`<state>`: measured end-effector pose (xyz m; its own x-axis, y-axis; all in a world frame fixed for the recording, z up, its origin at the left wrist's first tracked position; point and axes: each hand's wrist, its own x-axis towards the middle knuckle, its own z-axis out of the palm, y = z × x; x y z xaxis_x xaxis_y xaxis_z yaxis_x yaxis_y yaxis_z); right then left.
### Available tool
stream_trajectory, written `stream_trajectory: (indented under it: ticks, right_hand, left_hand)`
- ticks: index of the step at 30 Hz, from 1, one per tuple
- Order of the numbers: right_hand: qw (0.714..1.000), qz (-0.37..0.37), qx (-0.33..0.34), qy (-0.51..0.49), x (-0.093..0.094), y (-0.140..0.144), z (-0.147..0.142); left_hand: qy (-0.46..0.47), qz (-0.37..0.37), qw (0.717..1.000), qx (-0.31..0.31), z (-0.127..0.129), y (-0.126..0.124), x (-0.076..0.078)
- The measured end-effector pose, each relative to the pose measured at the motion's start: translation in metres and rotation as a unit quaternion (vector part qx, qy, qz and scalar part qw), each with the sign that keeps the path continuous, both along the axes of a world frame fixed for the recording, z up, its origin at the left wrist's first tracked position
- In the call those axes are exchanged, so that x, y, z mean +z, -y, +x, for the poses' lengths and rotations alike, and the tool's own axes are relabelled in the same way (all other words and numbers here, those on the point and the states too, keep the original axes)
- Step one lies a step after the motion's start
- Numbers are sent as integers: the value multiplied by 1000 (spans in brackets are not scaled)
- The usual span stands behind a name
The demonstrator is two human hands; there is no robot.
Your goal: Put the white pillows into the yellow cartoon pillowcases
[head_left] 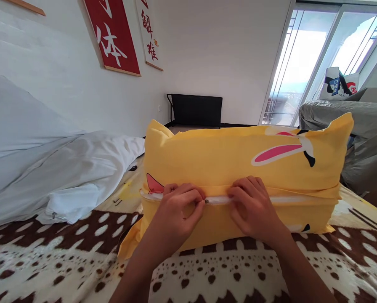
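Note:
A plump yellow pillowcase (201,155) with a cartoon rabbit print stands on its long side in front of me, filled out by something inside. Along its near face runs a white zipper (218,200), with a small metal zipper pull (206,201) near the middle. My left hand (180,210) is closed in a pinch, thumb and forefinger at the zipper just left of the pull. Right of the pull, my right hand (253,206) pinches the yellow fabric at the zipper's edge. The fingertips of both hands are partly hidden by the hands themselves.
Beneath lies a brown and cream patterned blanket (188,273). White fabric (81,168) is heaped at the left. A black folded panel (196,110) leans by the back wall. At the right stands furniture under grey plastic covering (349,115), with a printed bag (333,84) on top.

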<state>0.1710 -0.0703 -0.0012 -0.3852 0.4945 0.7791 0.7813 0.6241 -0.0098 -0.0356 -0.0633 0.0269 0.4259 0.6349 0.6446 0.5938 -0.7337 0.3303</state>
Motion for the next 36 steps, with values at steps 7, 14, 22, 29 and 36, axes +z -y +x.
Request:
stream_trajectory:
  ticks: [7,14,22,29,36]
  right_hand:
    - [992,-57,-28,112,28,4,-43]
    - [999,16,-8,-33,-7,-12,-58]
    - [998,18,12,-55,-13,-17,-53]
    - [998,17,51,-13,-12,-19,-47]
    - [998,38,56,8,-11,-18,-46]
  left_hand:
    - [-14,-5,1000,5,-2,4,-4]
    - [-47,3,997,53,3,12,-7]
    - [-52,69,988,130,-10,6,-8]
    - [-81,87,981,154,-24,-1,-8]
    - [-87,50,977,188,-35,-3,-8]
